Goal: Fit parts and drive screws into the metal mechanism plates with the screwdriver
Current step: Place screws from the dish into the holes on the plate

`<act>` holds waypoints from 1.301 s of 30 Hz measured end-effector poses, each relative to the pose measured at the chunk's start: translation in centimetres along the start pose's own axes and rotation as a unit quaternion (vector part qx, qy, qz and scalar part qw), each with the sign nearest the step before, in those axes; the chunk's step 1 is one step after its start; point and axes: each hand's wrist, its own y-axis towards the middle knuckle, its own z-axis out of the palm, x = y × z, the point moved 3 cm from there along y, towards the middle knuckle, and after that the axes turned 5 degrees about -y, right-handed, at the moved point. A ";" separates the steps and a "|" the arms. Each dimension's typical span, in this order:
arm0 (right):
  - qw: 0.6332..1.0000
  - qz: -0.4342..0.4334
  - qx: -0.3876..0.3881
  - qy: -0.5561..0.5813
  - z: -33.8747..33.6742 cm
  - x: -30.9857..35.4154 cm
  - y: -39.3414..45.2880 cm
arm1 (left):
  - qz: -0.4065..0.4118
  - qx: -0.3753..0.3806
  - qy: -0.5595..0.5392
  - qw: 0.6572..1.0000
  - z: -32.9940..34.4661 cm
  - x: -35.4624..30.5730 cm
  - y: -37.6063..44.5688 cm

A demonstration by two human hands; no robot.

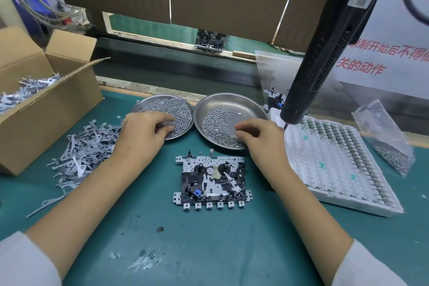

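Note:
A metal mechanism plate with black parts and a blue piece lies flat on the green mat, between my forearms. Behind it stand two steel dishes. My left hand reaches into the left dish, its curled fingertips pinching in the heap of screws. Over the right dish, my right hand pinches thumb and forefinger together above its screws; the screw itself is hidden. The black electric screwdriver hangs untouched at the right, tip down.
Loose metal levers are piled at the left, beside an open cardboard box holding more. A white foam tray of small parts and a plastic bag of screws sit at the right. Another mechanism rests beyond the bench.

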 end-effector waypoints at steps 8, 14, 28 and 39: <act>1.000 -0.014 -0.004 0.020 -0.1 0.5 -0.3 | 0.122 0.044 0.116 0.985 0.7 -1.4 -0.6; 0.999 -0.023 0.004 0.042 -0.5 0.9 -0.8 | 0.051 0.065 0.089 0.993 1.1 -0.2 0.3; 0.979 0.017 0.003 0.204 -3.3 1.0 -5.6 | 0.061 0.020 0.139 0.988 0.4 0.1 0.9; 0.973 0.030 0.005 0.228 -3.3 1.2 -6.0 | 0.046 0.028 0.113 0.992 0.9 1.0 1.0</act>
